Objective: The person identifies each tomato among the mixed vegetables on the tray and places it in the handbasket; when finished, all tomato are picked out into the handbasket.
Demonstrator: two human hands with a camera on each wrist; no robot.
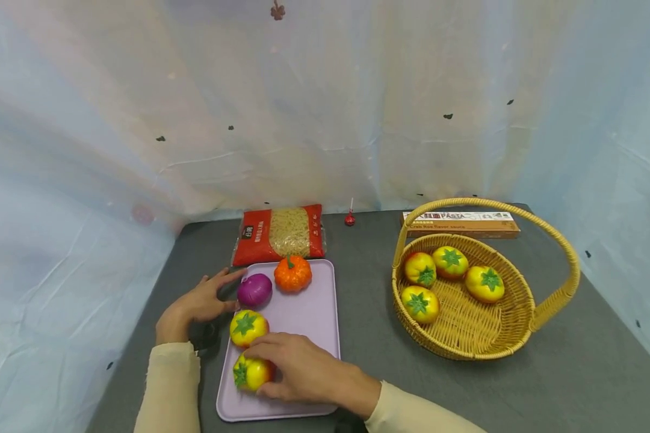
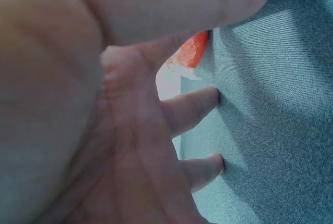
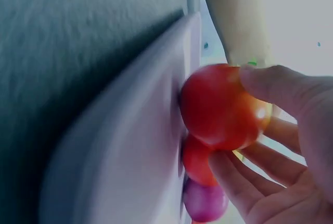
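My right hand (image 1: 309,368) grips a yellow-red tomato (image 1: 251,374) with a green leafy top at the near left of the lilac tray (image 1: 310,322). In the right wrist view, thumb and fingers curl round this tomato (image 3: 218,107), low over the tray. Just behind it lies a second tomato (image 1: 245,326). Farther back on the tray are a purple onion (image 1: 254,290) and a small orange pumpkin (image 1: 292,275). My left hand (image 1: 206,299) is spread at the tray's left edge beside the onion, its fingertips on the dark tabletop in the left wrist view.
A red pasta bag (image 1: 281,233) lies behind the tray, with a red lollipop (image 1: 349,219) to its right. On the right stands a wicker basket (image 1: 466,337) with a tall handle and several tomatoes inside. Behind it is a pasta box (image 1: 460,224). A pale curtain hangs along the back.
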